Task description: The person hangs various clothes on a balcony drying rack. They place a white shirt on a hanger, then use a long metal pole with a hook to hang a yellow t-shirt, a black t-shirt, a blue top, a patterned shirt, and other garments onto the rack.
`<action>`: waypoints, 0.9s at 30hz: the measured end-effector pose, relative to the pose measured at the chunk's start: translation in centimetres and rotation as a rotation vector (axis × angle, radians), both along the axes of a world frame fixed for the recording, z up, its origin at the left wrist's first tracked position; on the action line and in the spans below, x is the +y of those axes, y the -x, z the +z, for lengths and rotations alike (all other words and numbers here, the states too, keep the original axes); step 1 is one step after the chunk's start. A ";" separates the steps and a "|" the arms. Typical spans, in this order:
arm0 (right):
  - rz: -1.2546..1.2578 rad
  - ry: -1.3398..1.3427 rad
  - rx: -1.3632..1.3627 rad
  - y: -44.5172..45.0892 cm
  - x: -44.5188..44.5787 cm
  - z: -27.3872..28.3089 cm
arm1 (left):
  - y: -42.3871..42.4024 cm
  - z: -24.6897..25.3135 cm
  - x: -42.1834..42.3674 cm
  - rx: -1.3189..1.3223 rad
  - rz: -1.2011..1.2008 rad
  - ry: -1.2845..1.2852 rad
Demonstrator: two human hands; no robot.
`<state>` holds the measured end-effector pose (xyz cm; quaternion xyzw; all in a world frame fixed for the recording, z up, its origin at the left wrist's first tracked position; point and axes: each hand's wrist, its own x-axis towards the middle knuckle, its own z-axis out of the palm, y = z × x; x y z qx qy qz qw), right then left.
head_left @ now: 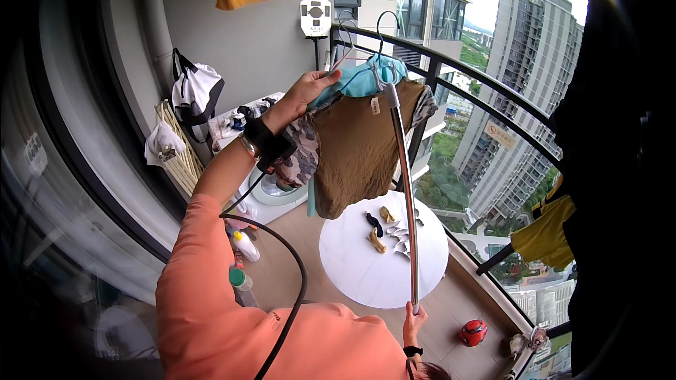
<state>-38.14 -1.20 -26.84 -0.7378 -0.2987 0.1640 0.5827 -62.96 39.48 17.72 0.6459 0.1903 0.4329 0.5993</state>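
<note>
My left hand [318, 87] grips a clothes hanger by its shoulder, at the collar of a turquoise garment [364, 76]. In front of that hangs a brown T-shirt [359, 142] with camouflage sleeves. A dark hanger hook [388, 24] rises above the clothes, and a thinner hook stands left of it. My right hand [414, 319] holds the lower end of a metal clothes pole [406, 184]. The pole's forked tip [385, 76] lies against the hangers near the collar; whether it has caught one I cannot tell.
A round white table [348, 274] bears several socks [376, 240]. Behind the clothes stands a front-loading washing machine [277, 190]. Bottles [245, 247] line the floor at left. A black balcony railing [494, 79] runs along the right; a red ball [473, 332] lies nearby.
</note>
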 end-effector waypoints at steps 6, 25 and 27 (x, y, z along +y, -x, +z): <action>0.048 -0.131 -0.118 -1.6 5.4 5.2 | 6.3 2.0 3.0 -0.038 -0.225 -0.101; 0.767 -0.795 -0.051 2.8 30.6 51.0 | 13.4 -6.0 -4.0 0.401 0.480 -0.272; 0.745 -0.808 -0.164 2.8 31.4 56.8 | 13.1 -6.5 -4.7 0.411 0.471 -0.312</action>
